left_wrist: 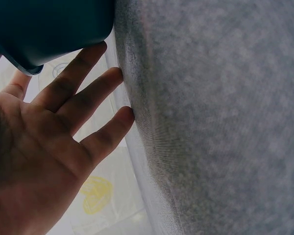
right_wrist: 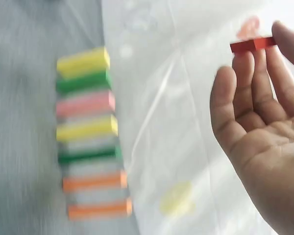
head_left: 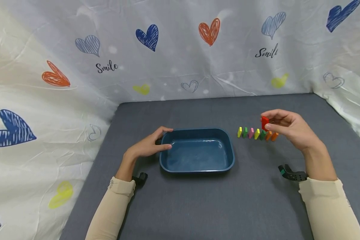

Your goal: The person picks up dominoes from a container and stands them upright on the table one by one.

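A dark blue tray (head_left: 228,143) sits on the grey table. My left hand (head_left: 151,143) rests against its left rim with relaxed fingers (left_wrist: 71,81) touching the tray's edge (left_wrist: 49,29). My right hand (head_left: 285,126) holds a small red block (head_left: 265,122) pinched between thumb and fingertips, lifted just above the right end of a row of upright coloured blocks (head_left: 257,133). In the right wrist view the red block (right_wrist: 252,45) sits at my fingertips, and the row of blocks (right_wrist: 90,132) runs yellow, green, pink, yellow, green, orange, orange.
A grey cloth-covered table (head_left: 198,206) is backed by a white sheet with hearts (head_left: 180,50) that rises on three sides. Black wrist-camera mounts (head_left: 292,174) show at both forearms.
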`<state>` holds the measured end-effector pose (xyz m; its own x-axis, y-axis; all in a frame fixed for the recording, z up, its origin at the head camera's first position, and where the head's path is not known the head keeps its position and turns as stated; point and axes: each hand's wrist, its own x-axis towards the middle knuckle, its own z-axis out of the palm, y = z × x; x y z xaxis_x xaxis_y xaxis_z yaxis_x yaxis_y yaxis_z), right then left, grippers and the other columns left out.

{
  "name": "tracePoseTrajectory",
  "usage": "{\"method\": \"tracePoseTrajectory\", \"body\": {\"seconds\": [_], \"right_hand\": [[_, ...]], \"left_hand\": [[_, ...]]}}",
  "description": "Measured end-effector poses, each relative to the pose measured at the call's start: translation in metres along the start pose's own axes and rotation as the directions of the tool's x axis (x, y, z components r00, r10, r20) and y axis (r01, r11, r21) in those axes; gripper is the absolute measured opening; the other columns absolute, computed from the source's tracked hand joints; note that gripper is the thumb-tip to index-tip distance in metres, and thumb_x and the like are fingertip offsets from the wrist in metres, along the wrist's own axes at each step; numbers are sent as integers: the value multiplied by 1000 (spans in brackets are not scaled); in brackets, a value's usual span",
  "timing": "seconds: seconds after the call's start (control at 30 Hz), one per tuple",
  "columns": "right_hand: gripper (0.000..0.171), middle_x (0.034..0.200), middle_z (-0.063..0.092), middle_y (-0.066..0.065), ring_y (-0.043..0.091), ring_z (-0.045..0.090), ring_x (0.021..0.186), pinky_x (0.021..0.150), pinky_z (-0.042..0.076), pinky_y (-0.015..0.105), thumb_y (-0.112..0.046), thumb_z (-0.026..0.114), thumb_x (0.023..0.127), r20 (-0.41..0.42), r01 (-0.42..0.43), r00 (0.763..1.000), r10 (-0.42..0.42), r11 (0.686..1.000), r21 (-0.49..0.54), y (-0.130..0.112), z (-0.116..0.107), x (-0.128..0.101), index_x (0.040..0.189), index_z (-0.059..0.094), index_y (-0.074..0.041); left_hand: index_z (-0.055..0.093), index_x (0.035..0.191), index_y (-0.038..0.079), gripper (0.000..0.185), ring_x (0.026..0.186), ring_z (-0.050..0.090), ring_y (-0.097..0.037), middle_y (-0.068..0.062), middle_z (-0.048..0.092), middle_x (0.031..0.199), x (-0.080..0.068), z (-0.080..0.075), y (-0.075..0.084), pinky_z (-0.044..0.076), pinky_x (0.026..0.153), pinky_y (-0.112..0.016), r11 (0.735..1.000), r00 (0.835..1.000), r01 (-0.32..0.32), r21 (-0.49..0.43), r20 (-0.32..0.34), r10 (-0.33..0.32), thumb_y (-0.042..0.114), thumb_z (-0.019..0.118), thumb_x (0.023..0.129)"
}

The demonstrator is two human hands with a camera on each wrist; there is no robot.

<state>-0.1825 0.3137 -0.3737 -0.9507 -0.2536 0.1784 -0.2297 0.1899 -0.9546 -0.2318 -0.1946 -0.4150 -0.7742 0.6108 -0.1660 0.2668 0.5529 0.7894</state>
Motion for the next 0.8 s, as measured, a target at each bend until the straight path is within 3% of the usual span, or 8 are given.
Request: {"method": "tracePoseTrajectory", "body": {"seconds": [0.2, 0.37, 0.5, 0.63, 0.8], "right_hand": [[32, 102, 74, -7, 7, 69, 87, 78, 54, 15, 6, 66, 95, -170, 1, 985, 13, 996, 84, 23, -27, -13, 126, 63, 5], [31, 101, 73, -11, 5, 68, 86, 75, 53, 15, -1, 70, 94, -250, -89, 964, 91, 996, 17, 44, -42, -24, 125, 66, -3], [33, 100, 71, -17, 2, 67, 86, 75, 53, 16, -8, 71, 96, -256, -189, 953, 160, 978, -91, 57, -52, -30, 127, 65, -4], [34, 98, 69, -24, -2, 66, 87, 76, 52, 16, -16, 71, 97, -226, -286, 943, 242, 941, -183, 68, -59, -33, 129, 63, -7], [43, 98, 66, -27, -7, 63, 89, 75, 52, 15, -25, 72, 97, -176, -333, 940, 293, 900, -281, 75, -62, -32, 131, 58, -3]], "left_hand": [[34, 151, 31, 60, 157, 21, -38, -2, 24, 167, 0, 0, -1, 29, 119, -64, 1000, 1000, 1, -3, 1, -1, 39, 66, 100], [34, 150, 32, 60, 157, 20, -38, -2, 23, 167, 1, 1, -3, 29, 119, -64, 1000, 1000, -1, -3, 3, 1, 39, 65, 100], [34, 150, 33, 59, 157, 20, -39, -2, 23, 167, 0, 1, -1, 29, 119, -65, 1000, 1000, 9, -4, -1, -9, 40, 66, 100], [34, 150, 32, 60, 156, 20, -41, -5, 23, 168, -1, 0, 0, 29, 118, -67, 1000, 1000, 6, 0, -2, -6, 40, 66, 100], [33, 151, 30, 61, 156, 19, -42, -6, 22, 168, 0, 1, 0, 28, 118, -67, 1000, 1000, 3, -6, 0, -3, 39, 66, 100]]}}
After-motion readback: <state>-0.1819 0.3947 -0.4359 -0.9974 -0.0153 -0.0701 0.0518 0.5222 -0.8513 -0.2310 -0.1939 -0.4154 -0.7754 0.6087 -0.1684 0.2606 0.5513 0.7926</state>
